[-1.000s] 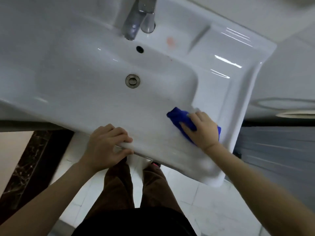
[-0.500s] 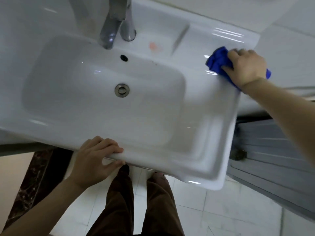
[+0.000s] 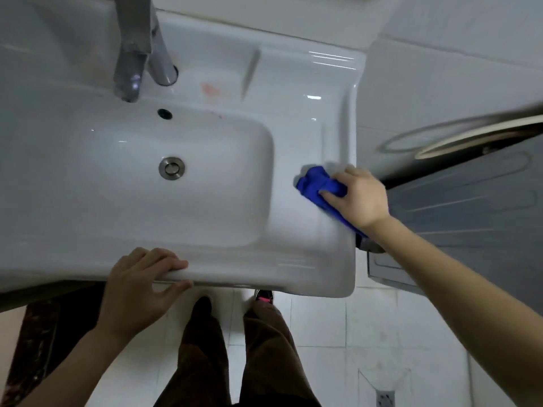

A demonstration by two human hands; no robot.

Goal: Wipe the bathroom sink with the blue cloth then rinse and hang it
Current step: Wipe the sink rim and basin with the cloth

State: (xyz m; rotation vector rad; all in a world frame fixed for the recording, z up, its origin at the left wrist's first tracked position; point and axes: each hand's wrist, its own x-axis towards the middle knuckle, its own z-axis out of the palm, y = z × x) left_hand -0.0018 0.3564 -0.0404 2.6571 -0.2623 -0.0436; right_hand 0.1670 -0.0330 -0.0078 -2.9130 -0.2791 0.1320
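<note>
Pressing the bunched cloth (image 3: 318,185) onto the sink (image 3: 308,142) ledge at frame right, the right hand (image 3: 363,198) grips it — left hand (image 3: 141,286) clasps the front rim.

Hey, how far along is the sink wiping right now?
Nothing looks clearly finished. In hand: the right hand grips the blue cloth on the right ledge of the sink; the left hand holds the front rim. Left: a pink stain beside the faucet, then rinsing and hanging the cloth.
</note>
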